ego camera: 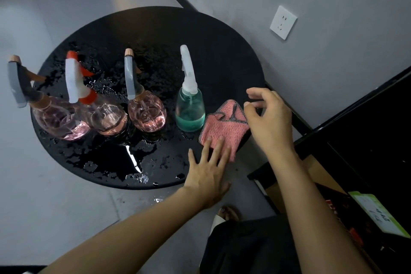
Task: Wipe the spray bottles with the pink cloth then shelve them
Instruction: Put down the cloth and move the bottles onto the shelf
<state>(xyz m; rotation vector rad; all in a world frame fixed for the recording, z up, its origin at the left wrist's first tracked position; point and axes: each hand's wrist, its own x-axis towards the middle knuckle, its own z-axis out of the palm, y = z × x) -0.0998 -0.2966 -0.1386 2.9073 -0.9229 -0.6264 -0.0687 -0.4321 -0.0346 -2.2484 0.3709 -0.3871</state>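
The pink cloth (224, 127) is a small nubbly square with a dark stitched border. It lies rumpled near the right rim of the round black surface (155, 29), its far edge folded over on itself. Just left of it, close to touching, stands a teal bottle (190, 113) of clear smooth plastic with a tall frosted white trigger head and blue-green liquid low inside.

The left hand (209, 180) reaches in from the near side, palm down. Its fingers (219, 147) are straight and spread, and the tips rest on the near part of the cloth. The right hand (271, 118) hangs over the cloth's far right corner with wrist raised and fingers curled, thumb and forefinger drawn close together at that corner. I cannot tell whether they actually pinch the fabric.

Further left, three rounded, faceted bottles of clear plastic hold pinkish liquid. The middle pink bottle (146, 115) has a grey trigger head with a tan nozzle. The red-trigger bottle (109, 120) has a white head, and it touches the leftmost bottle (60, 122), which has a grey and black head. All four stand upright in a row.

The surface is matt black, beaded and pooled with water around the three pink bottles and toward the near rim. A white wall socket (283, 22) sits on the grey wall beyond, and a black shelf unit (367, 129) stands to the right.
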